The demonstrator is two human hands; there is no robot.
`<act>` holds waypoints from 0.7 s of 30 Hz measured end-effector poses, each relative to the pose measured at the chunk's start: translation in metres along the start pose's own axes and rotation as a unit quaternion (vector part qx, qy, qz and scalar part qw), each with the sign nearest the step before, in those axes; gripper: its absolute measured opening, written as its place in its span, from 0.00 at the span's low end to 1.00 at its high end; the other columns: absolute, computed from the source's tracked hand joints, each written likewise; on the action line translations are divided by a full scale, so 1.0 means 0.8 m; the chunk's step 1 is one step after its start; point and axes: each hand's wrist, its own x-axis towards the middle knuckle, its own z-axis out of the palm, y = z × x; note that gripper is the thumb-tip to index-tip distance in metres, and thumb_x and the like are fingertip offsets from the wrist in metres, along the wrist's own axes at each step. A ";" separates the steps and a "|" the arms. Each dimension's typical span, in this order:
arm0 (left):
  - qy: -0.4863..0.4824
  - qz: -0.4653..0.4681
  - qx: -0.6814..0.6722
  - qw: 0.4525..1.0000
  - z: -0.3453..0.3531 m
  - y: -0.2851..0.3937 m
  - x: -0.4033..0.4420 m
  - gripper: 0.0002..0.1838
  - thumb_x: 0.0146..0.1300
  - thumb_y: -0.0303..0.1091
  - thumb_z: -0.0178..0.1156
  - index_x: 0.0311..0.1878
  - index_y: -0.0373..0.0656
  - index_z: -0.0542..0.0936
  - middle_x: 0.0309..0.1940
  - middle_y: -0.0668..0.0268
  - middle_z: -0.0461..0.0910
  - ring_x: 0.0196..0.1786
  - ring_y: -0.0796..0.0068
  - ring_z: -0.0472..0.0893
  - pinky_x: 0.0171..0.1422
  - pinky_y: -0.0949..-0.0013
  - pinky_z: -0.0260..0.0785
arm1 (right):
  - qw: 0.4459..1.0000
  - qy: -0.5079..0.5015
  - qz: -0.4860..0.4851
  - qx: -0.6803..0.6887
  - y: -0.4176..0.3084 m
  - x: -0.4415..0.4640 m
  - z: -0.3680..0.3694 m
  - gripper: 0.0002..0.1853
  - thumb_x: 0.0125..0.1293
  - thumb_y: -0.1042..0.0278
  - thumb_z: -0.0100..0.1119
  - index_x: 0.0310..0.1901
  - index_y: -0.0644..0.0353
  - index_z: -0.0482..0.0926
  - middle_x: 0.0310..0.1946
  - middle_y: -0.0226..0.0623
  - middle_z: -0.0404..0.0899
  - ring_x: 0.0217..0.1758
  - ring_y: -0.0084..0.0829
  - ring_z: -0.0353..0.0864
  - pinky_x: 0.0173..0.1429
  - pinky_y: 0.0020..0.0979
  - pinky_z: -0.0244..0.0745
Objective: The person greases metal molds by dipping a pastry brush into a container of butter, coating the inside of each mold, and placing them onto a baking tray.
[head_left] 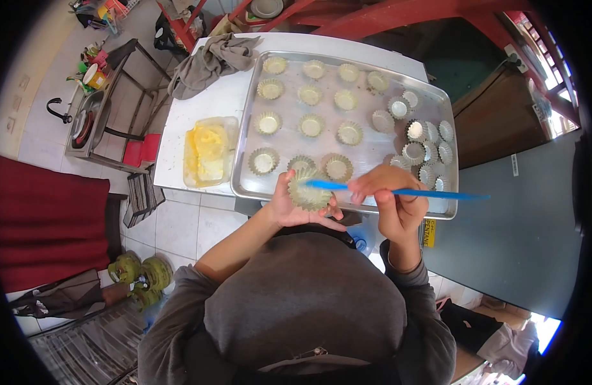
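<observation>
My left hand (288,206) holds a fluted tart tin (311,196) over the front edge of a large metal baking tray (241,170). In my right hand (395,200) is a blue brush (459,194), held near its middle, its tip end inside the tin. Rows of fluted tins (311,126) stand apart on the tray's left and middle. More tins (413,153) crowd together at its right side, some tilted or overlapping. A clear plastic tub (232,144) of yellow fat sits left of the tray.
A grey cloth (212,61) lies crumpled on the white table (180,125), behind the tub. A grey panel (501,218) stands close on the right. Green gas cylinders (142,276) are on the floor at lower left, near a dark red curtain (49,218).
</observation>
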 end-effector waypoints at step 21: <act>0.040 0.057 0.693 0.717 0.066 0.085 0.017 0.39 0.42 0.40 0.75 0.60 0.37 0.74 0.55 0.54 0.76 0.59 0.59 0.75 0.65 0.59 0.64 | 0.978 0.011 -0.006 -0.208 -0.007 -0.024 0.011 0.04 0.63 0.78 0.58 0.38 0.68 0.80 0.29 0.42 0.81 0.28 0.32 0.80 0.33 0.28 0.74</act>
